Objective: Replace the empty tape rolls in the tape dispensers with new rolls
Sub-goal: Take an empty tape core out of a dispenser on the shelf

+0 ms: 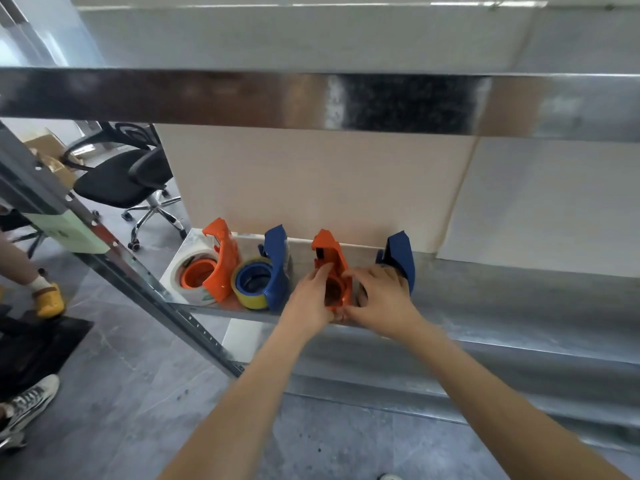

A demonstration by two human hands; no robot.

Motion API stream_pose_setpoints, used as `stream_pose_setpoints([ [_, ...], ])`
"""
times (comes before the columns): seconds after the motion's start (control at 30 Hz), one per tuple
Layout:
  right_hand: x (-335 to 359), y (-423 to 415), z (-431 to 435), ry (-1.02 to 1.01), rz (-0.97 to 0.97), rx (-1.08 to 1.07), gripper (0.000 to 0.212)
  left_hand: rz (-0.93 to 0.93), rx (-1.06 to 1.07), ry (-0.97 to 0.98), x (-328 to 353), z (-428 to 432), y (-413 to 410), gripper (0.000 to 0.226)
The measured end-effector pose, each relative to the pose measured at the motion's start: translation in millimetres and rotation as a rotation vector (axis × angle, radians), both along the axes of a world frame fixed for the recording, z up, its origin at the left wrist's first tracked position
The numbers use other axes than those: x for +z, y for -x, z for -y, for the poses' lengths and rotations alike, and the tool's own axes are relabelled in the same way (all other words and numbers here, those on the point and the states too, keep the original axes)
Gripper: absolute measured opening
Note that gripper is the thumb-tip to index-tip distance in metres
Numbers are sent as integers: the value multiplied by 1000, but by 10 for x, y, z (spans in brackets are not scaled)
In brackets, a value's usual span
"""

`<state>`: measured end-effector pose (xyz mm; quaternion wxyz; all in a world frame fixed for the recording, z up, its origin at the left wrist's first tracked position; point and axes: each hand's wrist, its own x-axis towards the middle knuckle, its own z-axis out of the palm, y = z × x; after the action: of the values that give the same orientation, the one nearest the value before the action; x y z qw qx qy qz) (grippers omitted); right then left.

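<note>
Orange frame, left grip: the left hand (310,296) is clamped on the 9 o'clock side of the held dispenser (330,252), thumb up by the hub, likely to brace it.
Right grip: the right hand (382,296) closes on the 3 o'clock side, thumb at the hub rim and fingers curled behind. It looks set to work the core free.
Hub: a brownish ring (334,294) sits inside, probably the spent core, though blur leaves that unsure.
Task's thing: the held dispenser stands on the metal shelf (502,296) near the front lip, 3rd of 4 in the row.
3 o'clock neighbour: the far blue dispenser (401,254) is just beside the right knuckles. Its hub is hidden and no roll shows.
9 o'clock neighbours: the loaded blue dispenser (277,268) carries a yellow roll (247,294). Beyond it, the loaded orange dispenser (223,268) carries a white roll (187,268). By this, 2 of 4 seem done.
In the way: both blue frames crowd the hands, and the upper beam (242,95) at 12 o'clock caps any lift, so pulling toward 6 o'clock seems easiest.
Supply: no spare roll is in view.
Beyond: a slanted post (138,271) and an office chair (121,174) at 10 o'clock.
</note>
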<state>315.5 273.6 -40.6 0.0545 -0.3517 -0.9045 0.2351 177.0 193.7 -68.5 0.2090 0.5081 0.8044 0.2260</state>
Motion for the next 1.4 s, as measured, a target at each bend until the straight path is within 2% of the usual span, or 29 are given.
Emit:
stream_pose_setpoints([
  [0.1, 8, -14, -2, -44, -43, -8, 39, -38, 0, 0, 9, -7, 19, 84],
  [0.2, -22, -77, -52, -159, -77, 9, 24, -50, -8, -11, 38, 6, 102, 66],
  [0.3, -60, -149, -147, -241, -61, 36, 21, -106, -25, 15, -9, 20, 243, 56],
  [0.57, -8, -127, -154, -174, -38, 139, 33, -56, -80, 36, 67, 28, 345, 64],
  [0.7, 8, -127, -184, -151, 33, 166, 43, -44, -94, 103, 81, 7, 315, 70],
  [0.9, -70, -39, -135, -256, 20, 140, 29, -59, -99, 117, 178, -1, 349, 81],
  [1.07, 19, -14, -91, -226, 104, 115, 32, 28, -63, 27, 441, 47, 355, 87],
  [1.13, 108, -6, -66, -186, 158, 107, 44, 24, -38, -45, 580, 73, 360, 88],
  [1.2, 241, 17, -35, -105, 109, 26, 55, 40, -21, -144, 733, 76, 373, 87],
  [1.27, 426, 64, -22, 146, -88, -131, 62, 51, -17, -246, 902, 74, 366, 87],
  [1.33, 588, 121, -22, 537, -330, -221, 67, 17, -39, -319, 1044, 75, 327, 90],
  [1.37, 651, 139, -25, 648, -417, -216, 61, 5, -45, -332, 1092, 76, 301, 91],
  [1.4, 698, 146, -41, 671, -470, -207, 50, 19, -39, -332, 1138, 76, 266, 93],
])
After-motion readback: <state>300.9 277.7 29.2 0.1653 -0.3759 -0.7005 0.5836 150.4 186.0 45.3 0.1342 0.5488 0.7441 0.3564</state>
